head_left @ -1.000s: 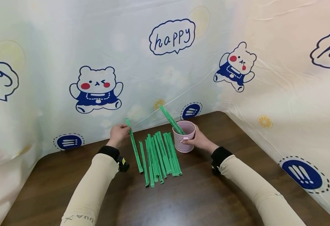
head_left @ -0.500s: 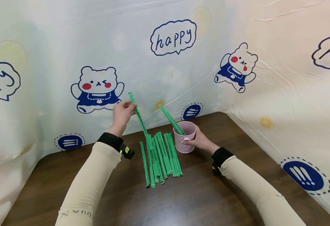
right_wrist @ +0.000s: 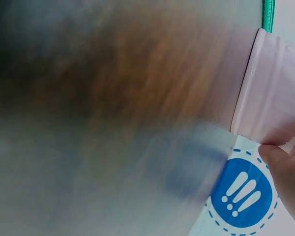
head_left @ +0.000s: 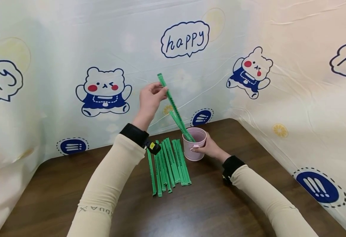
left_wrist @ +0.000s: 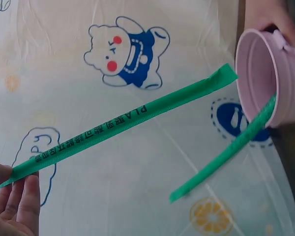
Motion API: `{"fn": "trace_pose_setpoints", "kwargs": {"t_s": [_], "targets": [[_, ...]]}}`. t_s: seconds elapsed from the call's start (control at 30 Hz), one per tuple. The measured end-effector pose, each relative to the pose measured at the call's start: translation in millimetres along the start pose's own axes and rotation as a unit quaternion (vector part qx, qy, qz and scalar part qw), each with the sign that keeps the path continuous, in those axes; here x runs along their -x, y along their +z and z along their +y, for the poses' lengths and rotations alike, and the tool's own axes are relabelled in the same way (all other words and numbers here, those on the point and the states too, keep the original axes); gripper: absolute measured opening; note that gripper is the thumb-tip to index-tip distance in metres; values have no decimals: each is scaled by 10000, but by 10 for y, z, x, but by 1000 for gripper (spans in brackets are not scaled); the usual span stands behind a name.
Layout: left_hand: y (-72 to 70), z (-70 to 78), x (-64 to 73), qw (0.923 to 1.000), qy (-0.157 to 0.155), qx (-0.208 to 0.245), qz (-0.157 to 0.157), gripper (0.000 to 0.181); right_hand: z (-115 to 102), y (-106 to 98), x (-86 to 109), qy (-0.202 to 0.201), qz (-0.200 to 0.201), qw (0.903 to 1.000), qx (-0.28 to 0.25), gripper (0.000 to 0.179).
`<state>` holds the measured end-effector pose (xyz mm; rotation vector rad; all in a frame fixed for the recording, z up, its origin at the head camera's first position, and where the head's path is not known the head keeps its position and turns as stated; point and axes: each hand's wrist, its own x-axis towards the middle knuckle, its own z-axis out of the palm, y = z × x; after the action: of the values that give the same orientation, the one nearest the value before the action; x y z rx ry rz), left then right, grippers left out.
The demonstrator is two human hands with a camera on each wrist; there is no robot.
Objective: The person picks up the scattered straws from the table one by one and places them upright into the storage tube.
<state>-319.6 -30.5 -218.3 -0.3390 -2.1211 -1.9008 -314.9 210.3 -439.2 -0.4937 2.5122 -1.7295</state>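
Loading wrapped straws into a bucket, worker's view. Nearest is the brown bench [head_left: 208, 207], on which green wrapped straws [head_left: 172, 161] lie side by side, some overlapping. Just to their right stands the pink bucket [head_left: 190, 155]; the right hand [head_left: 211, 147] grips its side, thumb at the front. A leaning straw [left_wrist: 214, 160] projects over the bucket's left rim (possibly 2 straws; the head view does not settle it). Higher up, the left hand [head_left: 151, 99] pinches 1 held straw [head_left: 173, 102] near its upper end, thumb against fingers, the lower end slanting to the bucket's mouth. Whether that tip has cleared the rim cannot be told. The step in hand appears to be insertion; the next move would call for guiding the tip inside, past the leaning straw, then letting go while the bucket is steadied. Farthest hangs a bear-printed backdrop [head_left: 143, 39].
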Motion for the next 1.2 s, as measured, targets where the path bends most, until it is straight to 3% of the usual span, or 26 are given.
{"fn": "trace_pose_setpoints", "kwargs": {"t_s": [0.13,0.4,0.6,0.87,1.2], "targets": [[198,-133,27,9997,-45,-111,-223,31,7,10,4,-61,30,10000,-17,97],[439,-541,185,9940,-255,-863,-620,37,34,61,-23,8,-31,10000,12,97],[488,-707,213,9912,-207,-1083,-737,35,5,69,-65,-52,-67,10000,1,97],[573,-867,211,9868,-375,-1334,-843,33,4,15,-76,-258,11,9997,-48,95],[603,-1034,215,9804,-261,-1690,-980,21,23,-15,-32,-45,7,10000,46,94]]}}
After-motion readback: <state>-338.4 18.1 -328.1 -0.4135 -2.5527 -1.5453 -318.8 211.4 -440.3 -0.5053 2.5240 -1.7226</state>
